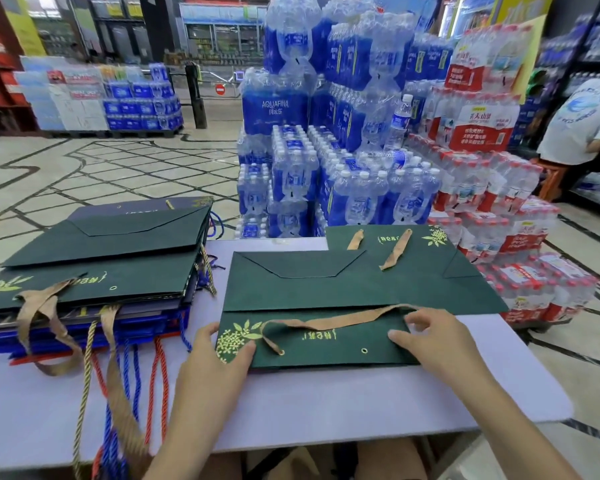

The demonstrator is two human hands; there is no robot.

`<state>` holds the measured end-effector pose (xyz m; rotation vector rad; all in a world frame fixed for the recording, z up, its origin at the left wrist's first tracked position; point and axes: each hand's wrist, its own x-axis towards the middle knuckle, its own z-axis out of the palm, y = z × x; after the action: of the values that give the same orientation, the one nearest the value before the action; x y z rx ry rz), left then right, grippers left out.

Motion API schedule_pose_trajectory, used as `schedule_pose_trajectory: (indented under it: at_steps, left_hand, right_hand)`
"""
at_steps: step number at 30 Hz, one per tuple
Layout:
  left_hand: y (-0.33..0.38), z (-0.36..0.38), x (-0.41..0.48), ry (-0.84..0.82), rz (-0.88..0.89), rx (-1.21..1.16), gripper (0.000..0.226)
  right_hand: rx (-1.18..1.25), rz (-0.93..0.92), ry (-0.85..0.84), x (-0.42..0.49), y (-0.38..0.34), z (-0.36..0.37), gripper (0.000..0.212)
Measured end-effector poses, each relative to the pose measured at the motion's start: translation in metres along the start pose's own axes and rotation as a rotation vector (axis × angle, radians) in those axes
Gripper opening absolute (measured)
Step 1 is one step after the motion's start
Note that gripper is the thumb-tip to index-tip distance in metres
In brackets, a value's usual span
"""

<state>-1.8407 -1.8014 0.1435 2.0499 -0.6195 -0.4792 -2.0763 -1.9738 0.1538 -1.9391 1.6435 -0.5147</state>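
Observation:
A flat, folded dark green paper bag (326, 292) with gold flower print lies on the white table (291, 403) in front of me. Its tan ribbon handle (333, 320) trails across the near flap. My left hand (219, 358) grips the bag's near left corner, thumb on top. My right hand (433, 337) rests on the near right part of the bag, fingers curved, fingertips touching the ribbon's end. A second green bag (430, 251) lies partly under the first, to the far right.
A stack of folded green and blue bags (101, 265) sits on the table's left, with rope and ribbon handles hanging over the near edge. Shrink-wrapped packs of water bottles (343, 150) are piled beyond the table. A person in a white shirt (582, 123) stands at far right.

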Motion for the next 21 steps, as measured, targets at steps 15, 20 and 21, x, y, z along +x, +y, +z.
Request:
schedule_pose_trajectory:
  at_steps: [15, 20, 21]
  left_hand:
    - [0.038, 0.028, -0.016, 0.017, 0.672, 0.427, 0.016]
    - [0.053, 0.065, 0.003, -0.205, 0.896, 0.389, 0.032]
    - [0.057, 0.072, 0.006, -0.243, 0.92, 0.391, 0.037]
  right_hand:
    - [-0.302, -0.265, 0.157, 0.035, 0.022, -0.008, 0.009]
    - [-0.205, -0.414, 0.115, 0.029, 0.016, -0.006, 0.006]
    - [-0.167, -0.475, 0.097, 0.025, 0.013, -0.004, 0.004]
